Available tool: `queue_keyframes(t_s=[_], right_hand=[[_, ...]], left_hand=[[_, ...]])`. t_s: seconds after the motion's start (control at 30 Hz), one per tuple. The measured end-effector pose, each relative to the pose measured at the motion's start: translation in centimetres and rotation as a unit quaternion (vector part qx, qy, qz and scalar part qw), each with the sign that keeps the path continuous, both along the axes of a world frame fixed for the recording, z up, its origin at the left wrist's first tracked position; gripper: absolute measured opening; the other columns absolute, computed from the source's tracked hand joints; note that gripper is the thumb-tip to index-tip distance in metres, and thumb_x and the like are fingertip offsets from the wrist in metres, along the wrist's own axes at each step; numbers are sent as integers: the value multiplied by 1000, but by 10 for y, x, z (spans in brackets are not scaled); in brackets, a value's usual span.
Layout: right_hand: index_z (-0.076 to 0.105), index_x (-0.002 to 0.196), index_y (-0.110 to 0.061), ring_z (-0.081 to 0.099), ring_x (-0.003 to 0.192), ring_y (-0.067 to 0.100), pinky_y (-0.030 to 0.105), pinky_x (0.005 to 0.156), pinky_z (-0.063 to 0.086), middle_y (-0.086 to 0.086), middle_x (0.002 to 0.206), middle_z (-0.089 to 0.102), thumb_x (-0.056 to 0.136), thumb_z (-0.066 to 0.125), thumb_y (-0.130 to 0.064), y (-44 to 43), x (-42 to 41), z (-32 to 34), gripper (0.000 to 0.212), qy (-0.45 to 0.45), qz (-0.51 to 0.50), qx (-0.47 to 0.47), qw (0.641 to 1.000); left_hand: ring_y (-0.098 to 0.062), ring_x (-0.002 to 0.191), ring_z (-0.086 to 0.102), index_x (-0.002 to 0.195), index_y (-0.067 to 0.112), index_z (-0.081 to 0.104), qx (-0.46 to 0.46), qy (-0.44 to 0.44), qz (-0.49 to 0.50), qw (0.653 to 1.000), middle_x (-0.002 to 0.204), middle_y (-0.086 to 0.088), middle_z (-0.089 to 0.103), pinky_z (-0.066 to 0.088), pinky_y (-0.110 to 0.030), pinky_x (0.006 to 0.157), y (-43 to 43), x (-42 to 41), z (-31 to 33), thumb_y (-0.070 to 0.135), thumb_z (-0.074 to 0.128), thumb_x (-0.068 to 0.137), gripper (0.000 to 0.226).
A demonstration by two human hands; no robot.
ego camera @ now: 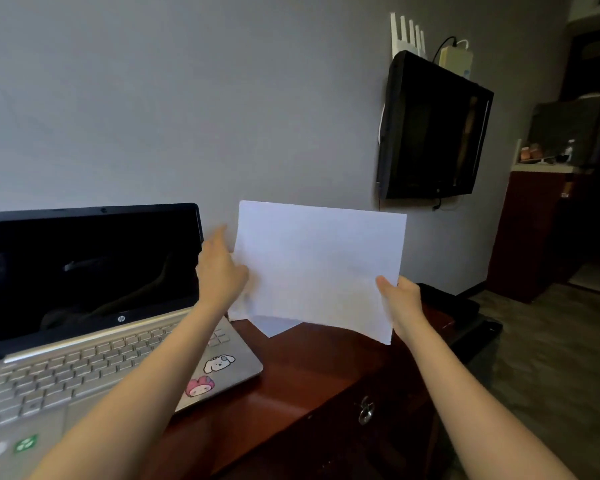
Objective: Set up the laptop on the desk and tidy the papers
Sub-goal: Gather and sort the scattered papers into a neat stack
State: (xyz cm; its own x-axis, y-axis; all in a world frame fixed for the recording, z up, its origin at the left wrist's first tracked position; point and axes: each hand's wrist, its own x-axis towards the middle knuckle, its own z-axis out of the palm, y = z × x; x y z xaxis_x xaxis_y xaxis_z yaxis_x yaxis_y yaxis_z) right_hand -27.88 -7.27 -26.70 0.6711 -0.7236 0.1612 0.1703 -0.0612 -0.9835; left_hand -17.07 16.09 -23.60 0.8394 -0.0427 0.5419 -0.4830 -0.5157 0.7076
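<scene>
Paper (317,268): upright above the desk (291,372); left hand (220,271) grips its left edge, right hand (400,299) pinches its right edge; laptop (84,271) open just left, marked "hp".

One laptop (84,306), left. Two paper sheets: upper sheet (319,265), lower sheet (274,328). Two hands: left hand (220,275), right hand (404,301). Two stickers: dog sticker (219,362), pink sticker (200,386). One television (430,129), far right. One bench (309,368).

Laptop (94,306) cut off left; lower sheet (274,326) mostly hidden behind held paper (319,268).
</scene>
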Motion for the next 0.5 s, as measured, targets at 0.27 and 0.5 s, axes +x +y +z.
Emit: queue_keyframes(t_s=[0.27, 0.5], right_hand=[[58, 117, 4, 55, 92, 26, 39, 84, 46, 17, 115, 60, 94, 49, -1, 67, 24, 10, 25, 28, 94, 41, 994], [52, 120, 12, 55, 87, 29, 32, 71, 45, 28, 125, 55, 94, 46, 3, 128, 26, 12, 28, 55, 211, 72, 973]], left_hand=[[-17, 135, 33, 140, 24, 39, 368, -85, -185, 907, 144, 1, 40, 26, -28, 105, 51, -44, -8, 13, 44, 64, 76], [-29, 125, 48, 128, 24, 57, 388, -145, -94, 905, 137, -9, 51, 37, -38, 99, 115, -57, -25, 6, 27, 61, 75]])
